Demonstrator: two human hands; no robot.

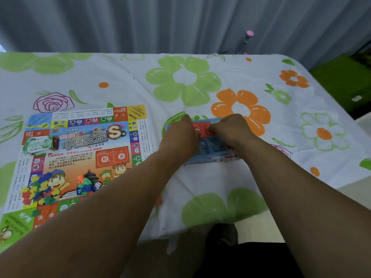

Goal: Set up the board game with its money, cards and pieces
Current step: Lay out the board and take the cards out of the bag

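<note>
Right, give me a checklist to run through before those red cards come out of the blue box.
1. Board open and flat on the table: ok.
2. Red card space on the board uncovered: ok.
3. Money stack already out: ok, it lies on the board's left side.
4. Coloured pieces and die out: ok, both on the board's near part.
5. Right hand has the red cards: ok, its fingers curl onto their right edge.
6. Left hand steadies the blue box: cannot tell; it covers the box's left end and hides its own grip.
</note>
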